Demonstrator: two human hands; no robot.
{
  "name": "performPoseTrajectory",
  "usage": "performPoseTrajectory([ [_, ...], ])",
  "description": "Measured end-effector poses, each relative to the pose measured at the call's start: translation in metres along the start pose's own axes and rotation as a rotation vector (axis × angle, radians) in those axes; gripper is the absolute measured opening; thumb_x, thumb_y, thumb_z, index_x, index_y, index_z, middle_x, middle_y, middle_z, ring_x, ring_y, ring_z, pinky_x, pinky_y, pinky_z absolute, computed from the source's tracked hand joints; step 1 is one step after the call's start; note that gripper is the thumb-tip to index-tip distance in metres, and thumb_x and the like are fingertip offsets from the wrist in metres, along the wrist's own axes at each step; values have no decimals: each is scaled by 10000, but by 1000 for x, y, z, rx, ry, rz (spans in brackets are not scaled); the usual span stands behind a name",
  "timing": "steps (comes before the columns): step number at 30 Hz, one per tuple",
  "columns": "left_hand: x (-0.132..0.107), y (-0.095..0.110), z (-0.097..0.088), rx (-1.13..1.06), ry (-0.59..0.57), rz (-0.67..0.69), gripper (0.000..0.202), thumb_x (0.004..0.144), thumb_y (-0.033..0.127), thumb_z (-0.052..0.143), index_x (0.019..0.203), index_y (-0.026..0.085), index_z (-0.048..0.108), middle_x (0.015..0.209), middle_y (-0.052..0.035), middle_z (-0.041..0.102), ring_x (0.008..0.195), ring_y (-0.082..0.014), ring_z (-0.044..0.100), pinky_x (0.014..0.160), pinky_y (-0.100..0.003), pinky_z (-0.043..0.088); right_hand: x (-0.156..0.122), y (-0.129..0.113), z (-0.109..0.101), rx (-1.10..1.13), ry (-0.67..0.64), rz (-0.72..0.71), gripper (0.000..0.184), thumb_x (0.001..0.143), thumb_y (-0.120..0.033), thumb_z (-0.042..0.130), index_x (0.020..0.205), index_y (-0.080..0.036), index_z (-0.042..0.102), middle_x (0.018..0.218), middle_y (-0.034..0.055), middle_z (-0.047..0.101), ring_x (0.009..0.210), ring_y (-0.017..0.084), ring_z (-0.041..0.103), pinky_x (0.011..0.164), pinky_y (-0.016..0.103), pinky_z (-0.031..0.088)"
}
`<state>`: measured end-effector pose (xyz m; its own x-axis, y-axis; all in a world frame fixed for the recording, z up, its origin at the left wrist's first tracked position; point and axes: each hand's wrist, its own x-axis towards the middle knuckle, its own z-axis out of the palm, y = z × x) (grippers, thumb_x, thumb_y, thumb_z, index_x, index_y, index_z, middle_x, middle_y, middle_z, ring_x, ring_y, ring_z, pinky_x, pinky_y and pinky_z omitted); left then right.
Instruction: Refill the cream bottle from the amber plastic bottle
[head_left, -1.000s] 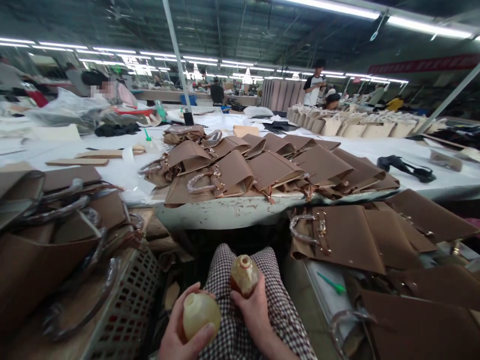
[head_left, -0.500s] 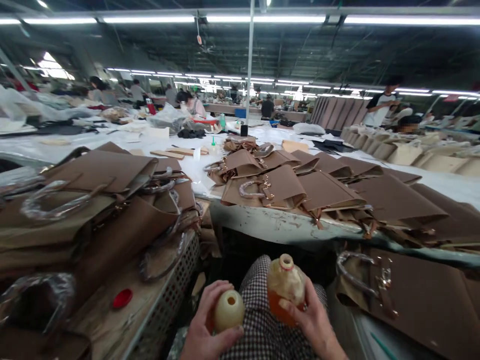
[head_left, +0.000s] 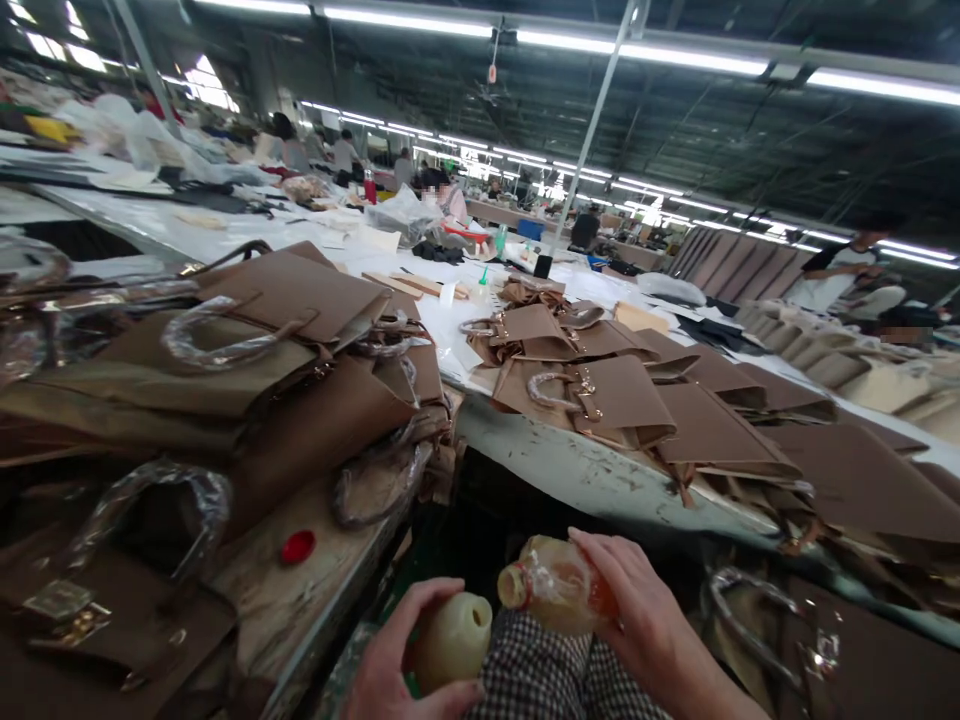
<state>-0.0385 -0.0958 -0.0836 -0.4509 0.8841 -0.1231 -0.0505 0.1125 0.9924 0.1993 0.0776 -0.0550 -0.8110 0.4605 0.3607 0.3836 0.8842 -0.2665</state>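
We hold pale round bottle (head_left: pixel 450 642) in left hand (head_left: pixel 401 660), fingers curled around it; right hand (head_left: pixel 645 610) grips tilted bottle (head_left: pixel 559 585), orange residue inside. Open mouth tilted low: residue could spill on checked trousers (head_left: pixel 540 680) or brown bag panels (head_left: pixel 720 435) beyond right hand.

I wore dark-and-white checked trousers (head_left: pixel 541 682) in a small, tight pattern; my left hand (head_left: pixel 397 652) and right hand (head_left: pixel 637 600) were bare, as was my right forearm (head_left: pixel 720 682).
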Motion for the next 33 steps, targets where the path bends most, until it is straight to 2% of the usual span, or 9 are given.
performPoseTrajectory([
  [5, -1, 5, -3, -27, 45, 1, 562, 572, 146, 804, 1095, 335, 722, 1162, -24, 700, 1077, -312, 651, 997, -368, 470, 18, -3, -9, -142, -53, -103, 705, 806, -53, 433, 1490, -177, 315, 1303, 123, 620, 1183, 302, 563, 1016, 489, 401],
  [14, -4, 7, -6, -25, 105, 21, 582, 538, 97, 799, 1059, 350, 744, 1164, -13, 712, 1109, -321, 627, 1012, -371, 456, 33, -15, -21, -349, -51, -217, 582, 886, -94, 431, 1461, -176, 395, 1275, 106, 654, 1152, 310, 564, 1014, 492, 366],
  [19, -7, 11, -8, -35, 59, -7, 544, 575, 116, 770, 1073, 329, 724, 1198, -12, 689, 1142, -313, 610, 1037, -378, 435, 35, -20, -26, -426, -69, -239, 494, 942, -122, 396, 1432, -159, 449, 1289, 112, 646, 1189, 309, 518, 1052, 481, 308],
  [22, -7, 11, -8, -3, 18, -16, 561, 590, 122, 724, 1111, 329, 694, 1230, 3, 668, 1184, -290, 580, 1039, -367, 414, 38, -27, -30, -436, -14, -259, 407, 1012, -179, 326, 1364, -138, 527, 1247, 117, 665, 1162, 296, 531, 1030, 478, 325],
  [27, -6, 9, -8, 47, -18, -4, 594, 595, 115, 685, 1145, 336, 657, 1248, 26, 650, 1214, -254, 554, 1059, -347, 369, 41, -33, -34, -407, 40, -262, 446, 1054, -306, 276, 1276, -97, 601, 1217, 126, 683, 1140, 292, 547, 1024, 476, 324],
  [33, -3, 5, -8, 104, -68, -29, 605, 616, 133, 702, 1178, 344, 620, 1294, 28, 620, 1238, -262, 536, 1066, -362, 367, 38, -31, -36, -401, 58, -262, 454, 1047, -318, 294, 1251, -83, 625, 1205, 137, 692, 1142, 302, 551, 1032, 485, 313],
])
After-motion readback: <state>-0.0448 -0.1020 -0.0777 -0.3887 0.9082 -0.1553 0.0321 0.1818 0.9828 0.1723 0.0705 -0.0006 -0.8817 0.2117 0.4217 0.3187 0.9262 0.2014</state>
